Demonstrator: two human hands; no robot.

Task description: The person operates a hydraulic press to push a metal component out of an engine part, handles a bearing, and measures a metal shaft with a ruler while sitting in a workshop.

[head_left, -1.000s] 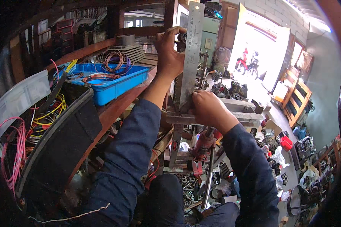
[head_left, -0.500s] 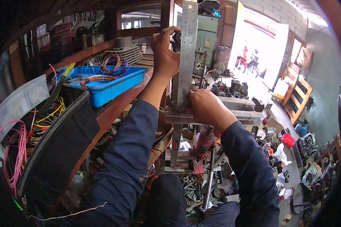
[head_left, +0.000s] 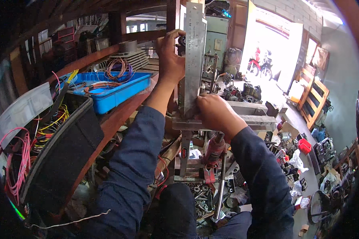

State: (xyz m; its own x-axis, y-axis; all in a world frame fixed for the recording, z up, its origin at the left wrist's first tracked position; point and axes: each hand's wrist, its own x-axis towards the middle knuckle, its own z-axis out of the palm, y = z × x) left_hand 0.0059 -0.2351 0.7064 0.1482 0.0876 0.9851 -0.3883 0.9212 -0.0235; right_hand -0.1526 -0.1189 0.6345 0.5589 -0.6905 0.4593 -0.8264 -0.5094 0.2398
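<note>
Shifted left in view, the silvery, graduated ruler (head_left: 193, 51) leans slightly, right hand (head_left: 219, 112) gripping it low, left hand's (head_left: 170, 59) hold unclear.

The ruler (head_left: 194, 59) stood nearly upright over the frame (head_left: 255, 122). The left hand (head_left: 170, 59) touched its upper left edge; the right (head_left: 219, 111) gripped its lower right. The tray (head_left: 123, 92) sat left of it.

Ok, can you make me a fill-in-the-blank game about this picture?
1. Along the metal ruler, the left hand is ____ up than the right hand.
2. The tray holding coiled wires is coloured ____.
3. The bin nearest that tray is coloured ____.

Missing words: higher; blue; black.
</note>
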